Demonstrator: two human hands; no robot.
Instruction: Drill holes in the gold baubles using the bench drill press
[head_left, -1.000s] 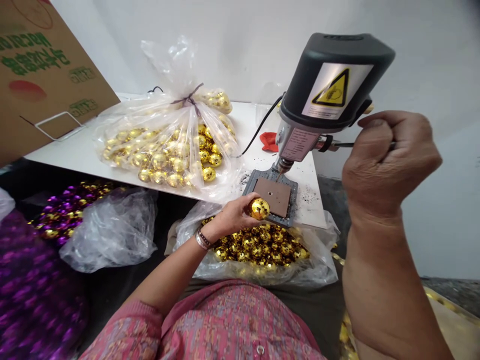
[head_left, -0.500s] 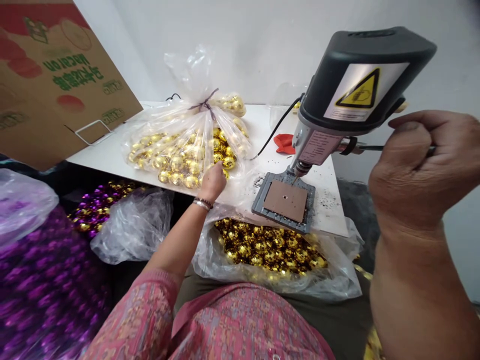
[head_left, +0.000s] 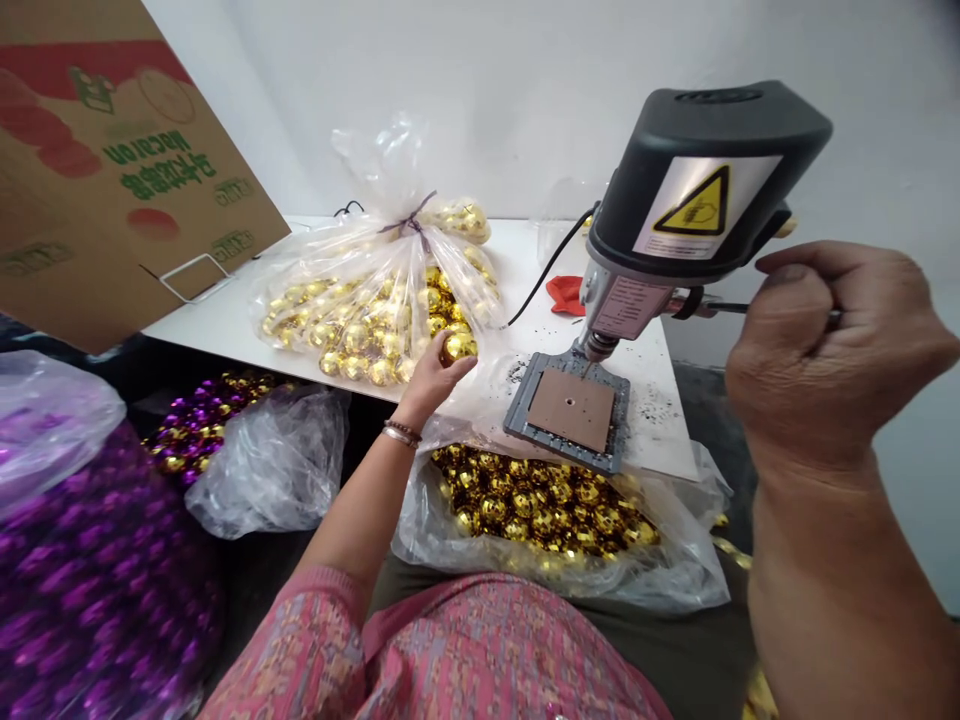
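My left hand [head_left: 433,378] is closed around a shiny gold ball ornament [head_left: 460,346], gripped between thumb and fingers. The ball is just clear of the opening in a tied clear plastic bag [head_left: 360,290] full of similar gold balls. My right hand [head_left: 825,345] is wrapped round the lever [head_left: 724,306] of a small black and grey bench drill press [head_left: 720,190]. Under its chuck [head_left: 598,346] lies a brown square plate [head_left: 571,405] with a small hole, resting on the grey drill base [head_left: 517,412].
An open plastic bag of gold balls [head_left: 540,500] sits at my lap below the table edge. Purple balls fill a large bag [head_left: 97,570] at left, near a cardboard box [head_left: 135,180]. A red cloth [head_left: 566,294] and a black cable [head_left: 551,268] lie behind the drill.
My left hand has opened out from a tight closed shape at the bag and come slightly nearer, now showing a gold ball in its fingers. My right hand stays on the lever.
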